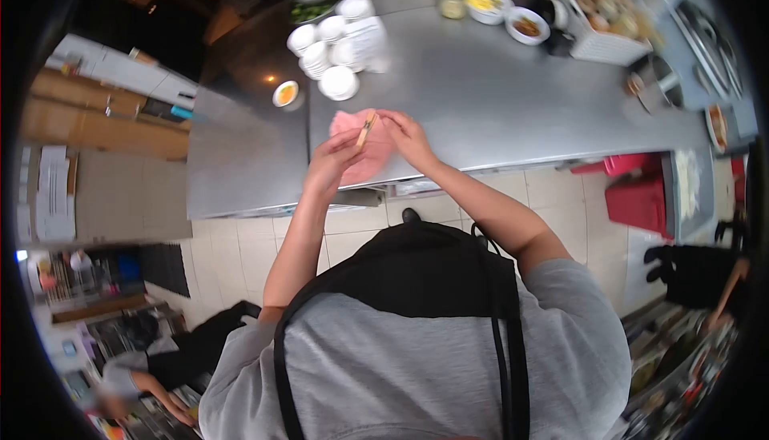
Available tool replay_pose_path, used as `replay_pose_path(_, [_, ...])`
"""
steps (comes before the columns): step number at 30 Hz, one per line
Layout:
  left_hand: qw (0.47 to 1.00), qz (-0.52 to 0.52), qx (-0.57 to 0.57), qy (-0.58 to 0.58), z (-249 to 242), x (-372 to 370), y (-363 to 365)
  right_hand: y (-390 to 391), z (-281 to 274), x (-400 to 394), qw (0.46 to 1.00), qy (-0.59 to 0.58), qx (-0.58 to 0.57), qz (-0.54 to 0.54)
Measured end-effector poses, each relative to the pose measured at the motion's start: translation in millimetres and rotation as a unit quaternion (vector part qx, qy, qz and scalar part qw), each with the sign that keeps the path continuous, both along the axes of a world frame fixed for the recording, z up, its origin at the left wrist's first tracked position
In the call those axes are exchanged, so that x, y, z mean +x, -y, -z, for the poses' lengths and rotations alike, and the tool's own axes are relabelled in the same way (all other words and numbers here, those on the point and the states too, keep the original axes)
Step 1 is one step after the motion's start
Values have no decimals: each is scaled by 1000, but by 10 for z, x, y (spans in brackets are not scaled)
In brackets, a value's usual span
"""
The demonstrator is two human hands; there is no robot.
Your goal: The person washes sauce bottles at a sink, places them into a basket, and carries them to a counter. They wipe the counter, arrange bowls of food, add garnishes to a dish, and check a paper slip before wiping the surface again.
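A pink cloth or bag [371,166] hangs between my hands at the front edge of the steel counter [481,112]. My left hand [334,160] has its fingers closed on a wooden clothespin [366,131], which lies slanted over the pink material. On the right side, my right hand [407,137] pinches the top edge of the pink material close to the clothespin. Stacks of white cups [338,82] stand on the counter just beyond my hands.
Left of the cups sits a small cup with orange contents [285,94]. Bowls [488,6], a jar [452,3] and a white basket [601,40] line the back. Red bins [635,202] are at right. Other people work behind on both sides.
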State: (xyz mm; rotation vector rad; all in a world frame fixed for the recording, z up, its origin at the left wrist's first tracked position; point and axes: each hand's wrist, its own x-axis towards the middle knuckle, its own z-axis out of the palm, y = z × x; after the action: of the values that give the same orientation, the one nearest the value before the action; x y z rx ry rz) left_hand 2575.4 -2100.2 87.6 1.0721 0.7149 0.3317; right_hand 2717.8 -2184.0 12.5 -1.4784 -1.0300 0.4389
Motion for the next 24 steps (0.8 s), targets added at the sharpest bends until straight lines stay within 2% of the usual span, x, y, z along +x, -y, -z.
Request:
replay_pose_path(1, [998, 15, 46, -45, 60, 47, 141, 239, -76, 92, 987, -150, 2, -50])
replay_pose_path(2, [991, 35, 93, -89, 140, 99, 298, 486, -79, 174, 950, -296, 13, -95])
replay_pose_path(3, [990, 66, 91, -91, 254, 147, 461, 720, -4, 251, 951, -301, 18, -64])
replay_pose_path(5, [974, 126, 154, -109, 491, 252, 830, 1231, 174, 380, 941, -305, -51, -136])
replay_pose_path(10, [940, 261, 175, -134, 734, 669, 1838, 2585, 420, 667, 948, -293, -90, -89])
replay_pose_path(12, [900, 306, 285, -121, 814, 798, 2154, 3032, 501, 794, 949, -279, -115, -94])
replay_pose_path(14, [877, 334, 312, -150, 856, 844, 2366, 3425, 669, 996, 950, -293, -101, -46])
replay_pose_path(15, [846, 354, 361, -171, 924, 820, 2397, 3599, 828, 1145, 967, -233, -100, 27])
replay_pose_path(16, [811, 371, 410, -191, 1011, 787, 2379, 3766, 998, 1295, 963, -239, -79, 96])
replay_pose_path(17, [798, 384, 399, -238, 1207, 701, 2261, 3933, 1167, 1444, 954, -242, -57, 165])
replay_pose_path(18, [807, 381, 367, -262, 1350, 600, 2172, 4101, 1301, 1590, 923, -311, -15, 225])
replay_pose_path(20, [817, 361, 311, -324, 1460, 386, 2106, 4384, 1355, 1867, 881, -372, 0, 293])
replay_pose_path(21, [818, 344, 287, -360, 1480, 272, 2089, 4484, 1405, 1982, 879, -375, 4, 294])
replay_pose_path(23, [777, 363, 326, -399, 1673, -76, 1863, 4625, 1478, 2226, 845, -396, 53, 355])
replay_pose_path(24, [725, 385, 392, -416, 1858, -354, 1671, 4662, 1521, 2344, 845, -398, 57, 354])
